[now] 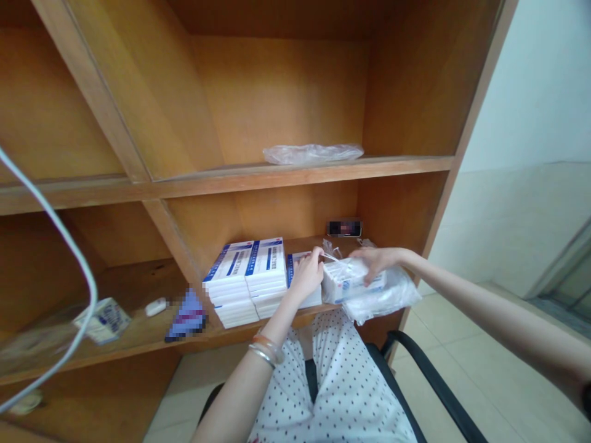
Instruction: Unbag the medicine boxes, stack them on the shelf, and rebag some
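Note:
My left hand [307, 275] is closed in a pinch on a thin strip of clear plastic, which stretches right toward a white box. This white box [344, 282], with blue print, lies at the shelf's front edge, partly covered by a clear plastic bag [385, 298]. Over the box's right end, my right hand [375, 261] grips it with bent fingers through or beside the plastic. Behind my left hand is a shorter pile of white and blue boxes [310, 300], partly hidden. Two taller stacks of flat white boxes [247, 280] stand to its left.
A phone [344, 228] leans at the back of the compartment. Another clear plastic bag [314, 154] lies on the upper shelf. In the left compartment are a small carton [105, 321], a white object [156, 306] and a blue packet [187, 317]. A white cable [78, 258] hangs at left.

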`<control>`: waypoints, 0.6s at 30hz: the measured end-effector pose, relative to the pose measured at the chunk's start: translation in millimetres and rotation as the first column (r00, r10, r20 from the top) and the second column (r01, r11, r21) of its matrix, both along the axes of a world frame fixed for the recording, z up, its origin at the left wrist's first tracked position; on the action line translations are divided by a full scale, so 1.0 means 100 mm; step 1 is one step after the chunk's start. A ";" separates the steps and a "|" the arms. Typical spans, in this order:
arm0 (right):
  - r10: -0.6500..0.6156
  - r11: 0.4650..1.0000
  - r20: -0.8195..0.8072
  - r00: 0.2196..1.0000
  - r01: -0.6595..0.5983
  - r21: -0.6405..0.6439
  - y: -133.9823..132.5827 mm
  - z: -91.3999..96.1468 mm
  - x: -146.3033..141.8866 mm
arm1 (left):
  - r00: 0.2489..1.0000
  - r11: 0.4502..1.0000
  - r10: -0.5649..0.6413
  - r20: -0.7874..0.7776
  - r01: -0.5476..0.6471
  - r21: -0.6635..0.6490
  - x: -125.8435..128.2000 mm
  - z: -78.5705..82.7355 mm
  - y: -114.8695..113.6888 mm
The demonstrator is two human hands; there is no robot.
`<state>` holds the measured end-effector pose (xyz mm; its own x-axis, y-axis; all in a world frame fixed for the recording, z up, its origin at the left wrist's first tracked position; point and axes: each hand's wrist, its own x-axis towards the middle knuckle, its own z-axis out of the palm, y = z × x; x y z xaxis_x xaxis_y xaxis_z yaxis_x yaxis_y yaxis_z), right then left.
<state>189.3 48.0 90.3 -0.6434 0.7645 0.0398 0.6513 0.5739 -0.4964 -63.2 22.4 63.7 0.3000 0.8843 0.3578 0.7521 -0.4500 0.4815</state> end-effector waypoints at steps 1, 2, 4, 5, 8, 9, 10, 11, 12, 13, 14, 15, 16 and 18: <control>0.020 0.999 -0.006 1.000 -0.020 -0.026 0.01 0.00 -0.04 | 0.997 1.000 -0.005 0.072 0.006 -0.013 -0.01 -0.02 0.03; 0.025 0.999 -0.013 1.000 -0.025 -0.037 0.00 0.00 -0.06 | 0.988 1.000 0.001 0.154 0.003 -0.025 -0.02 -0.04 0.06; 0.005 1.000 -0.020 1.000 -0.006 -0.011 -0.05 -0.02 -0.09 | 0.945 0.997 0.069 0.319 -0.053 -0.057 -0.04 -0.07 0.13; -0.008 1.000 -0.024 1.000 0.009 0.016 -0.08 -0.02 -0.10 | 0.917 0.992 0.124 0.380 -0.101 -0.080 -0.04 -0.08 0.15; -0.034 0.997 -0.055 0.998 0.038 0.074 -0.17 0.01 -0.09 | 0.896 0.970 0.242 0.372 -0.229 -0.081 -0.05 -0.08 0.15; -0.043 0.995 -0.072 0.996 0.049 0.081 -0.18 0.04 -0.07 | 0.917 0.964 0.264 0.299 -0.261 -0.050 -0.05 -0.08 0.13; -0.055 0.995 -0.092 0.994 0.063 0.081 -0.17 0.08 -0.06 | 0.936 0.957 0.286 0.205 -0.289 -0.011 -0.04 -0.07 0.11; -0.076 0.993 -0.118 0.990 0.085 0.079 -0.14 0.13 -0.05 | 0.945 0.949 0.309 0.106 -0.313 0.026 -0.04 -0.06 0.09; -0.109 0.990 -0.155 0.982 0.122 0.076 -0.10 0.18 -0.04 | 0.943 0.942 0.332 0.018 -0.332 0.054 -0.03 -0.06 0.07; -0.155 0.982 -0.202 0.967 0.173 0.073 -0.03 0.24 -0.04 | 0.937 0.937 0.346 -0.048 -0.342 0.076 -0.02 -0.06 0.06; -0.205 0.971 -0.255 0.945 0.229 0.067 0.04 0.29 -0.06 | 0.933 0.936 0.349 -0.092 -0.341 0.091 -0.01 -0.07 0.05; -0.258 0.956 -0.311 0.915 0.288 0.054 0.13 0.34 -0.09 | 0.932 0.938 0.343 -0.117 -0.333 0.101 0.00 -0.08 0.04; -0.303 0.942 -0.366 0.880 0.335 0.025 0.23 0.37 -0.15 | 0.933 0.941 0.334 -0.130 -0.322 0.108 0.01 -0.09 0.04; -0.355 0.930 -0.454 0.817 0.358 -0.081 0.42 0.40 -0.33 | 0.938 0.946 0.319 -0.135 -0.306 0.104 0.02 -0.11 0.05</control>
